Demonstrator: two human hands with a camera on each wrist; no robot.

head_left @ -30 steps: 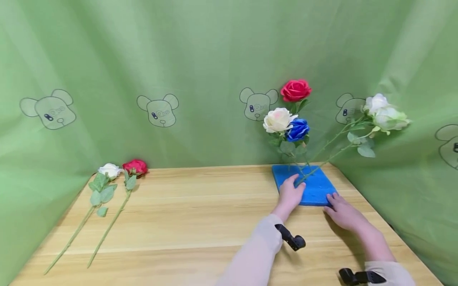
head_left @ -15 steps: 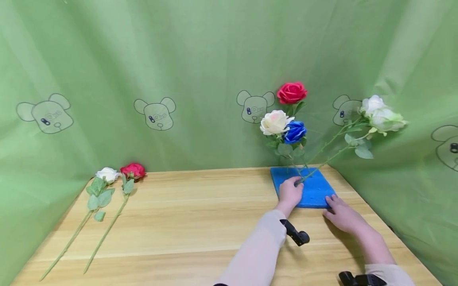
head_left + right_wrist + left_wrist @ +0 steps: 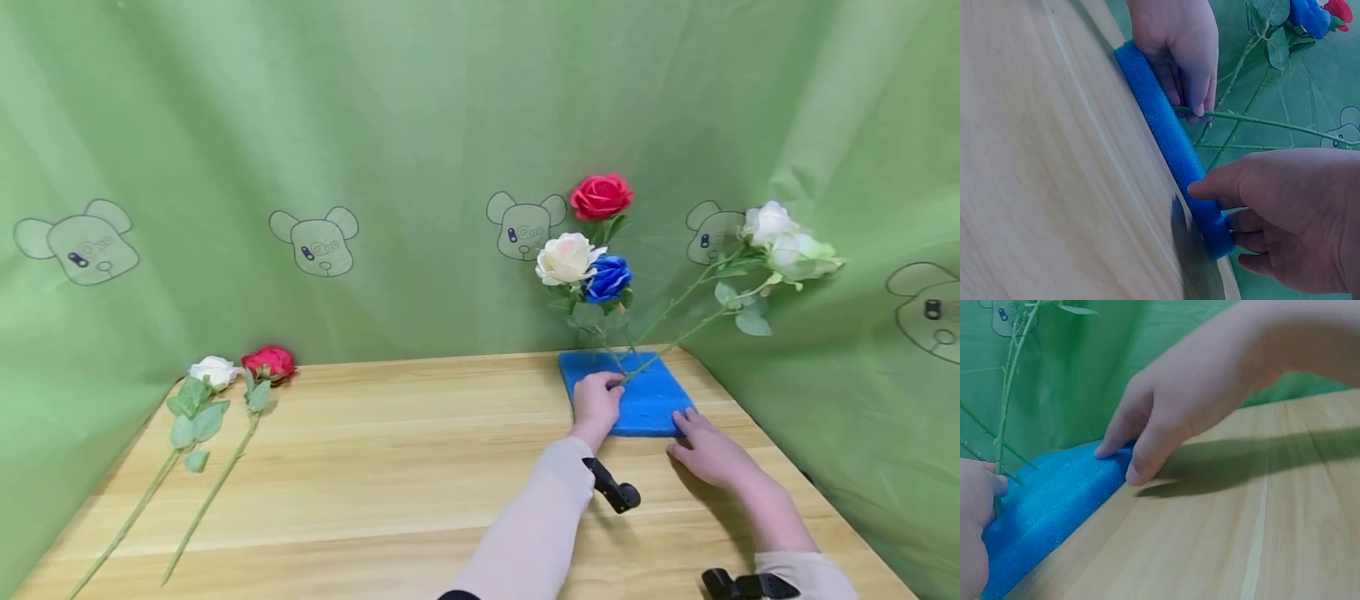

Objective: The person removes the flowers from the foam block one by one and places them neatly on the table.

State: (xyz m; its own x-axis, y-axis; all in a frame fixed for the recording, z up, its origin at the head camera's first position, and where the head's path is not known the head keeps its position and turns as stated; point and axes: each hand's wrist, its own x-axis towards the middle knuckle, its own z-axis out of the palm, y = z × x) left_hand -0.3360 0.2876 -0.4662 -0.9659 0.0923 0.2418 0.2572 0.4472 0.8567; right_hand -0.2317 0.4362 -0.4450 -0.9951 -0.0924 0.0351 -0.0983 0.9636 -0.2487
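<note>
Near the right back corner of the table lies a blue foam block [image 3: 651, 407]. My left hand [image 3: 597, 403] pinches the lower stem [image 3: 1254, 119] of a white-green artificial rose [image 3: 801, 253] at the foam's surface; the stem leans right. Whether its tip is inside the foam is hidden by the fingers. My right hand [image 3: 711, 452] rests on the foam's front right corner, fingertips on top and thumb [image 3: 1210, 186] against the front edge. A red rose [image 3: 602, 197], a cream rose [image 3: 568, 258], a blue rose [image 3: 608, 279] and another white rose [image 3: 769, 223] rise from the foam.
On the table's left side lie a white rose [image 3: 213, 372] and a red rose [image 3: 270, 364], stems toward the front. Green curtain [image 3: 420, 167] with bear prints hangs behind and at both sides of the wooden table [image 3: 360, 467].
The left hand's fingers have drawn closer around the stem near the foam. The right hand stays at the foam's corner. The head view has shifted a little, moving everything slightly left.
</note>
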